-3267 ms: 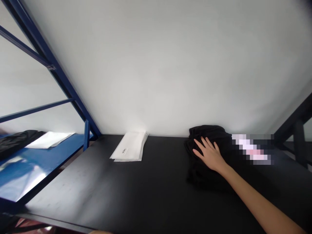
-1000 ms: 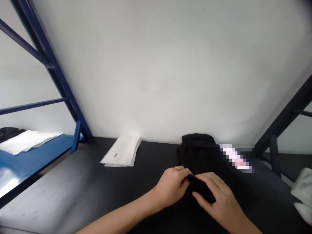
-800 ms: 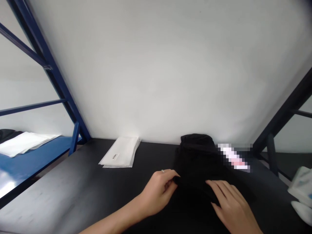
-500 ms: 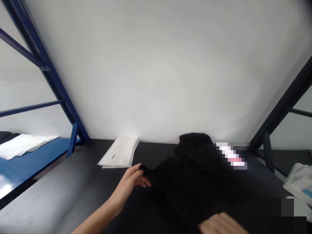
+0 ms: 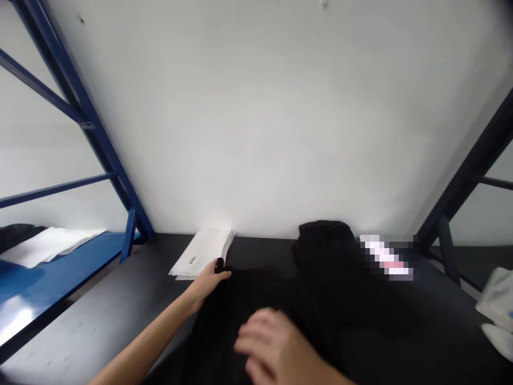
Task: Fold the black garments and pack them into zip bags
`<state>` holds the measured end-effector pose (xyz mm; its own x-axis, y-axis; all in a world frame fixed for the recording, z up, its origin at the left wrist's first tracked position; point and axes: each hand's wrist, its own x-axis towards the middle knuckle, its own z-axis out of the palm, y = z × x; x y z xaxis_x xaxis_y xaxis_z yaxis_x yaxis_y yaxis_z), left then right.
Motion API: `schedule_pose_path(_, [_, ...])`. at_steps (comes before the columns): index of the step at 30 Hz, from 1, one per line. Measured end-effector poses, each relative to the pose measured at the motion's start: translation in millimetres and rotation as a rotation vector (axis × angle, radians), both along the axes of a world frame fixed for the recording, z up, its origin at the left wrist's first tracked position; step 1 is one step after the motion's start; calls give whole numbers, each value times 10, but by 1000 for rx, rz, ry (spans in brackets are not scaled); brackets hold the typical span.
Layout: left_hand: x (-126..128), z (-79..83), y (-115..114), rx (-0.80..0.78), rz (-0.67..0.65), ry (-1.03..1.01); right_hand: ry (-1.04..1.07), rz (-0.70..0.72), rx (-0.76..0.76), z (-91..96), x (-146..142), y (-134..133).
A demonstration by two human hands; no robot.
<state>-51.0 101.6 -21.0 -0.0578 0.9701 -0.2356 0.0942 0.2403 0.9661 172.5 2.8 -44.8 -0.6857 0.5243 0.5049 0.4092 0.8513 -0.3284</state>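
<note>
A black garment (image 5: 320, 299) lies spread across a black table (image 5: 100, 321). The left hand (image 5: 206, 283) pinches its far left corner in closed fingers, beside a white packet stack (image 5: 202, 252). The right hand (image 5: 276, 347) rests open-fingered on the cloth, further up than half a second ago.

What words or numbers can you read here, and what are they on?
Small label on the white stack: dark print, too small to read.
Pixelated patch beside the black pile: blurred out, unreadable.
White package at the right edge: bluish marks, too blurred to read.
Black cloth pinched by the left hand: no writing shows.
Nothing here can be read.
</note>
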Motion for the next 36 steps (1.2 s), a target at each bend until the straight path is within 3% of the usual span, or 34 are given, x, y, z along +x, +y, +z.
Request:
schedule_pose_path(1, [-10, -34, 8, 36, 5, 23, 22, -210, -138, 78, 159, 155])
schedule_pose_path(2, [-19, -71, 17, 72, 12, 46, 33, -322, -173, 146, 331, 307])
schedule_pose_path(5, [-49, -162, 53, 178, 27, 106, 1, -476, -258, 243, 799, 660])
schedule_pose_path(8, [-90, -196, 84, 267, 21, 160, -61, -472, -351, 206, 1052, 766])
schedule_pose_path(11, [-129, -190, 88, 324, 1, 204, -117, -439, -409, 188, 1145, 696])
schedule_pose_path(16, [-123, -161, 48, 360, -66, 235, -197, -392, -501, 328, 1265, 603])
schedule_pose_path(26, [-40, -113, 83, 355, -107, 181, -161, -424, -536, 458, 1180, 583])
schedule_pose_path(32, [-6, 28, 33, 320, -197, 90, -82, -402, -603, 395, 884, 928])
schedule_pose_path(36, [-5, 161, -39, 317, -255, 41, -80, -307, -655, 317, 674, 1174])
